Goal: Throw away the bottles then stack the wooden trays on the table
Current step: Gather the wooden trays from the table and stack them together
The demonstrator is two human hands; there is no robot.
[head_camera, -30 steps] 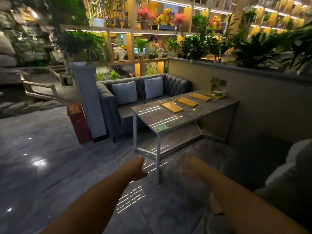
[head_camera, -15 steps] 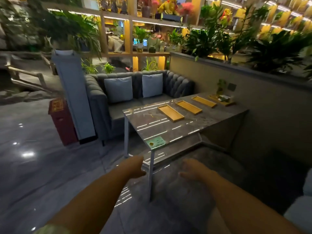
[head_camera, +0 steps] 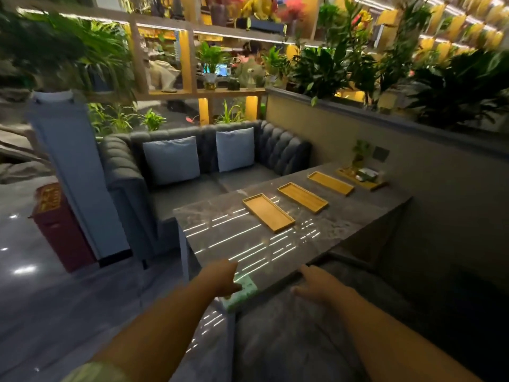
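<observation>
Three flat wooden trays lie in a row on the grey marble table (head_camera: 237, 241): the nearest tray (head_camera: 268, 212), a middle tray (head_camera: 302, 197) and a far tray (head_camera: 330, 183). All three look empty. No bottle is in view. My left hand (head_camera: 221, 279) hovers at the table's near corner, over a green card (head_camera: 243, 292), holding nothing. My right hand (head_camera: 316, 285) is just off the table's near edge, fingers spread, also holding nothing. Both hands are well short of the trays.
A fourth tray (head_camera: 363, 179) with small items and a little plant sits at the table's far end by the wall. A grey sofa (head_camera: 192, 188) with two cushions flanks the table's left side. A red bin (head_camera: 59, 224) and a white pillar (head_camera: 74, 172) stand at left.
The view has come closer to the table. Both hands now reach its near edge, and the left hand is over the green card.
</observation>
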